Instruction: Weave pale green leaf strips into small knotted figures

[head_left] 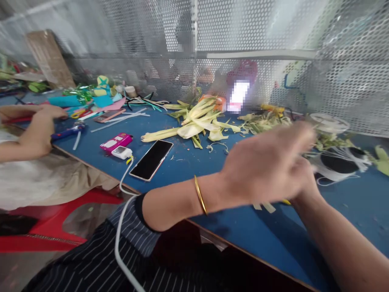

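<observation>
My left hand (pixel 267 164), with a gold bangle on its wrist, is raised over the blue table (pixel 188 170) and smeared by motion. My right hand (pixel 305 184) sits just behind it and is mostly hidden. The two hands are pressed close together. Pale leaf strips (pixel 265 207) and a small yellow bit (pixel 286 201) show just under them; I cannot tell which hand holds these. A spool of white thread (pixel 338 163) lies just beyond the hands to the right.
A pile of pale green leaf strips (pixel 197 119) lies mid-table, near a black phone (pixel 151 159), a pink case (pixel 116 142) and a white charger (pixel 121 152) with its cable. Another person's hand (pixel 42 125) works at the left. A perforated metal screen (pixel 273 52) backs the table.
</observation>
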Tool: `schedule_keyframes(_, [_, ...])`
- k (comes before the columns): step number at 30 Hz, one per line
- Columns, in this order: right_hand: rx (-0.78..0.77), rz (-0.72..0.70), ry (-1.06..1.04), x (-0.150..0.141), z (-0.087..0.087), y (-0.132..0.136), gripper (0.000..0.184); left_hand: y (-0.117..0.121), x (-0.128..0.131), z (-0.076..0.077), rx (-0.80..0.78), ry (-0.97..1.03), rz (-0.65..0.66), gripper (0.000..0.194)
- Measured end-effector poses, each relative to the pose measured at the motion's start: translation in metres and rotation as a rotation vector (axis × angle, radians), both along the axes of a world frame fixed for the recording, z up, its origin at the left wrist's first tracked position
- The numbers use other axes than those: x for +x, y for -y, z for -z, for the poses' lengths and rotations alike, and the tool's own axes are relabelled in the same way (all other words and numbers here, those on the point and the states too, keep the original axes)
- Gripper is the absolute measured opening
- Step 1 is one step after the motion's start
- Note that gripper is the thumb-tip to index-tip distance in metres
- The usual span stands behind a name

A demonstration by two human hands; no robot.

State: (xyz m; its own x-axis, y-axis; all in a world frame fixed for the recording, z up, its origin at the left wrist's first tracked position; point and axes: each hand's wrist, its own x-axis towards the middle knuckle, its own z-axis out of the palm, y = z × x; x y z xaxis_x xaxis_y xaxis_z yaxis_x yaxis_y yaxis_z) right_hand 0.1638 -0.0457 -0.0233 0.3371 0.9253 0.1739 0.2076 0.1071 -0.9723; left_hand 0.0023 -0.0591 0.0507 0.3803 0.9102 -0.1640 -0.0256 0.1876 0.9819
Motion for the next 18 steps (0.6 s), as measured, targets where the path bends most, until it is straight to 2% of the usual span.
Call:
schedule_keyframes(2, [0.004,0.044,-0.158,-0.002,-0.002,0.000,0.036,-0.027,0.002,0.010,0.458,-0.118,-0.021,0.028])
schedule_keyframes(3, [0.002,0.066,-0.246,-0.003,-0.004,-0.001,0.035,-0.039,0.003,0.017,0.577,-0.187,-0.054,0.038])
schedule_keyframes(4, [-0.001,0.072,-0.319,-0.003,-0.005,-0.001,0.033,-0.051,0.004,0.025,0.612,-0.231,-0.099,0.046])
schedule_keyframes(6, [-0.009,0.035,-0.406,-0.002,-0.006,-0.003,0.030,-0.066,0.006,0.041,0.508,-0.198,-0.092,0.052])
schedule_keyframes(9, [-0.034,-0.047,-0.480,-0.001,-0.006,-0.003,0.028,-0.072,0.007,0.053,0.308,-0.079,-0.041,0.053])
schedule_keyframes(13, [-0.048,-0.107,-0.474,-0.001,-0.004,-0.002,0.026,-0.065,0.010,0.056,0.154,-0.043,0.093,0.054])
schedule_keyframes(18, [-0.037,-0.158,-0.440,-0.003,-0.005,0.000,0.024,-0.052,0.019,0.058,-0.029,0.022,0.311,0.040])
